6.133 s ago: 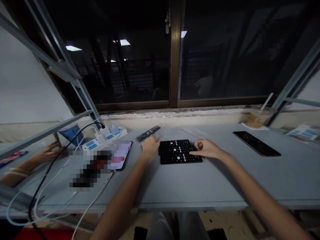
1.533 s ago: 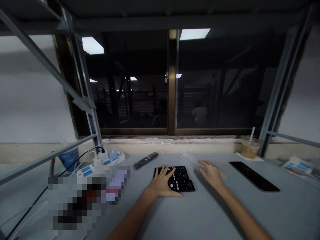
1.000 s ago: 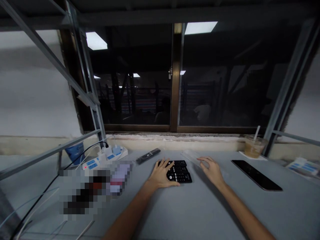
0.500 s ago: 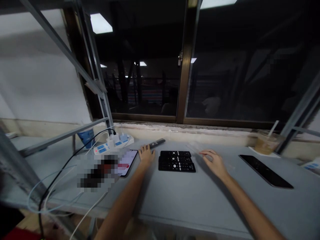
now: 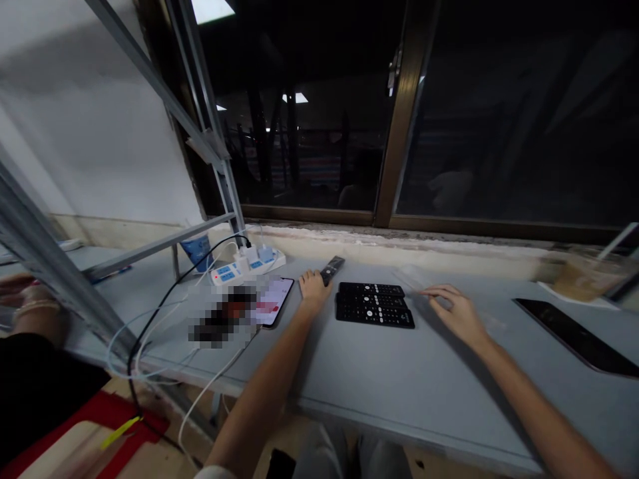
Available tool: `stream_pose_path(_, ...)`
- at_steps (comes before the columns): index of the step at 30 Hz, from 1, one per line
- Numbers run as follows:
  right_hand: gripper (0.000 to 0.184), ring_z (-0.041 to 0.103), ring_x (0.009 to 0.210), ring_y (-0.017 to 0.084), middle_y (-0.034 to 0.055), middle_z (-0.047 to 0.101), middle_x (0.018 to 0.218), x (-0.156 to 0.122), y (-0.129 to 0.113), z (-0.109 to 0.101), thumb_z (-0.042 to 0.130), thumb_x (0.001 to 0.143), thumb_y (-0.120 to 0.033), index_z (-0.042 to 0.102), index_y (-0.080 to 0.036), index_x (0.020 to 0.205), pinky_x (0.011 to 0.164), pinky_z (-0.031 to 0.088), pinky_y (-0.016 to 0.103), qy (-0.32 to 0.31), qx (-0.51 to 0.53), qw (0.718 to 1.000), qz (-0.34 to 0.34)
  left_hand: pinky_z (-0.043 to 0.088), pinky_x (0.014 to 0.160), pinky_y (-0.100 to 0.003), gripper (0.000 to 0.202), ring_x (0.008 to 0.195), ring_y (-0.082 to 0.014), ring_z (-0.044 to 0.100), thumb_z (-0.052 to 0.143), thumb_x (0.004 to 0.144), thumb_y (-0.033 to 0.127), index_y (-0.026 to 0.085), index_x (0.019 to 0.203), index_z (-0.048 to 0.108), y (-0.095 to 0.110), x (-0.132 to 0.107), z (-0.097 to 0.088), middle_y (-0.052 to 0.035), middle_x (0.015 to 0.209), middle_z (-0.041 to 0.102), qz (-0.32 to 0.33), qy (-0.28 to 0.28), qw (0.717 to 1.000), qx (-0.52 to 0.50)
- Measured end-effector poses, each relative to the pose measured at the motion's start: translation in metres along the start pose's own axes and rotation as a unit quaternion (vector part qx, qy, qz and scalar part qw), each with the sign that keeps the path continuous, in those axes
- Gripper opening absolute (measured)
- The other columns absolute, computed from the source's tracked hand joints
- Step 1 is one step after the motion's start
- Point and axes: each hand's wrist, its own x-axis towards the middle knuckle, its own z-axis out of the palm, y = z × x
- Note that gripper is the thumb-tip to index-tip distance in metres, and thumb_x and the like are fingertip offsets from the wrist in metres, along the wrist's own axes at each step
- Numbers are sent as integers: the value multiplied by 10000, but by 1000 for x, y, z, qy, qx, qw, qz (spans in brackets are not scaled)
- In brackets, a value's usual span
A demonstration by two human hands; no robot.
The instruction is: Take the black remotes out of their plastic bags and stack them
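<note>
My left hand [image 5: 313, 290] is closed around the near end of a black remote control [image 5: 334, 266], whose far end points toward the window. To its right, several black remote controls [image 5: 374, 305] lie side by side in an overlapping group, with white buttons showing. My right hand [image 5: 456, 313] is just right of that group, thumb and forefinger pinched together at a faint piece of clear plastic film [image 5: 408, 276]. The film's outline is hard to make out against the table.
Left of my left hand are a phone [image 5: 277, 301] with a lit screen, a power strip [image 5: 249, 266] and cables. A dark tablet-like slab [image 5: 574, 336] and a drink cup [image 5: 582, 274] stand at right. Another person's arm [image 5: 37, 313] is at far left, beyond a metal post.
The view has shifted so the table items appear farther right. The remote at my left hand has turned to point more away from me, and my left fingers have closed on it.
</note>
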Motion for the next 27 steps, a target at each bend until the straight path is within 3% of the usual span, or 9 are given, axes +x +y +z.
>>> stream_pose_path(4, 219, 598, 815, 218, 65, 653, 854, 1, -4, -2, 468, 763, -261, 671, -200, 818, 765, 460, 385, -5, 22, 1000, 10, 380, 858, -380, 358, 1025, -288, 519, 488, 793, 393, 96, 971, 577, 6, 0, -7, -173, 1058, 581, 11, 9, 1000, -10)
stream_pose_path(9, 259, 598, 817, 233, 94, 666, 891, 3, -12, -2, 502, 748, -359, 678, -182, 818, 691, 467, 362, 38, 85, 991, 94, 412, 826, -366, 343, 949, -254, 575, 465, 824, 391, 137, 1044, 531, 18, -7, -23, -116, 996, 626, 81, 85, 988, -98)
stream_pose_path(14, 390, 608, 760, 205, 93, 666, 899, 6, -17, 1, 559, 726, -459, 624, -180, 990, 668, 469, 329, 61, 210, 955, 200, 464, 749, -301, 333, 888, -192, 617, 478, 813, 414, 202, 1069, 497, 29, -21, -33, -38, 984, 657, 244, 96, 945, -196)
stream_pose_path(19, 458, 620, 726, 167, 73, 640, 998, 6, -19, 4, 507, 750, -526, 552, -217, 1085, 567, 454, 258, 54, 287, 925, 243, 476, 747, -309, 357, 857, -195, 625, 475, 802, 450, 180, 1032, 524, 38, -33, -34, -57, 930, 664, 417, 101, 888, -167)
stream_pose_path(27, 452, 634, 809, 186, 58, 582, 1117, 8, -18, 0, 472, 759, -538, 493, -271, 1123, 555, 469, 239, 85, 308, 910, 265, 474, 770, -303, 384, 878, -181, 616, 434, 825, 451, 173, 1076, 513, 38, -33, -36, -61, 950, 652, 410, 105, 890, -168)
